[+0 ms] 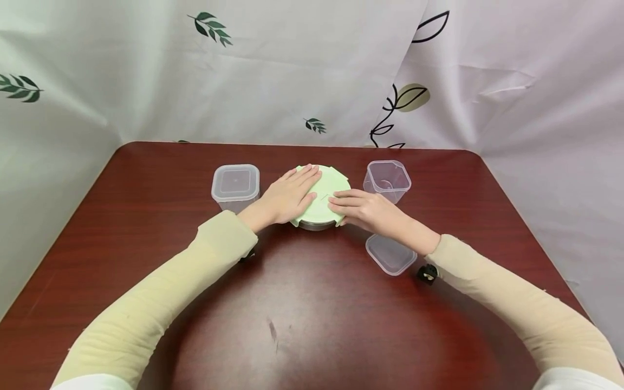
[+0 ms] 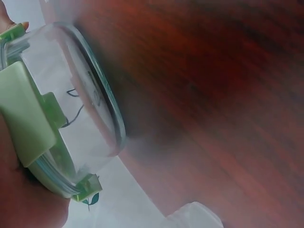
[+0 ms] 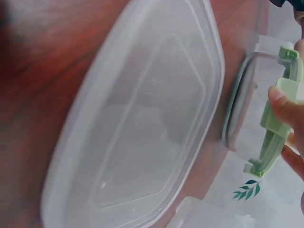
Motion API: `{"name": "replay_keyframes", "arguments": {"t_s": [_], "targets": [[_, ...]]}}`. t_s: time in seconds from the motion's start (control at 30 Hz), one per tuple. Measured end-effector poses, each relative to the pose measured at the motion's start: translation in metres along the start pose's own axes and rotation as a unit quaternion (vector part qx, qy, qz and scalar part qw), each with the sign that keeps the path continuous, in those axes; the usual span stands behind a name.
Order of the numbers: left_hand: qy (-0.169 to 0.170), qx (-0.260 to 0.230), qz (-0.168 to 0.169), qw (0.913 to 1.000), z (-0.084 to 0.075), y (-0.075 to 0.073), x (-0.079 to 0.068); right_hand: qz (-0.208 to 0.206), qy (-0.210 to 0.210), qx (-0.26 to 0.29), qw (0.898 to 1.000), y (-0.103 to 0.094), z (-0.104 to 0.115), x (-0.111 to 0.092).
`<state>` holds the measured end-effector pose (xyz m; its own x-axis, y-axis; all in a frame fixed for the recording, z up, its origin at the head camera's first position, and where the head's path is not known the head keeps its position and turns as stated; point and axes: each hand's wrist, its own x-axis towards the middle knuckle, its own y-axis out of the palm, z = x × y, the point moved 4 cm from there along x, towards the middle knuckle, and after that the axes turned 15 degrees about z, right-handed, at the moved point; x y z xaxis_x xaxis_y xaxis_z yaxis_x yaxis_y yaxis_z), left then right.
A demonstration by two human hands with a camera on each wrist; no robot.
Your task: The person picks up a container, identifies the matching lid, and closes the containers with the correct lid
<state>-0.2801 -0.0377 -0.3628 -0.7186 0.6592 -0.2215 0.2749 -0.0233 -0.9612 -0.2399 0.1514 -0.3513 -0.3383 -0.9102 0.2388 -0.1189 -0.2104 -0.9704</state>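
A round glass food container (image 1: 316,224) with a pale green snap-on lid (image 1: 327,187) stands near the table's far side. My left hand (image 1: 287,196) lies flat across the left part of the lid, fingers extended. On the right part rest the fingers of my right hand (image 1: 372,212), nearly straight. The right wrist view has the right thumb (image 3: 281,107) pressed against a green side latch (image 3: 271,118). Another latch (image 2: 28,111) hangs along the container's side in the left wrist view, beside the left hand's palm. Through the glass wall (image 2: 61,80) the backdrop shows.
A lidded clear plastic box (image 1: 236,187) stands left of the container. To the right is an uncovered clear plastic box (image 1: 387,179), with a loose translucent lid (image 1: 391,253) lying nearer me. Behind the brown table (image 1: 302,303) hangs a white leaf-patterned cloth (image 1: 273,86).
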Motion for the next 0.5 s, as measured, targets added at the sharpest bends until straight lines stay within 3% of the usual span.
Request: {"name": "replay_keyframes", "arguments": {"t_s": [0.5], "targets": [[-0.041,0.014,0.035,0.9984,0.007,-0.008,0.002,-0.011,0.048,0.036,0.998,0.000,-0.002,0.017]]}}
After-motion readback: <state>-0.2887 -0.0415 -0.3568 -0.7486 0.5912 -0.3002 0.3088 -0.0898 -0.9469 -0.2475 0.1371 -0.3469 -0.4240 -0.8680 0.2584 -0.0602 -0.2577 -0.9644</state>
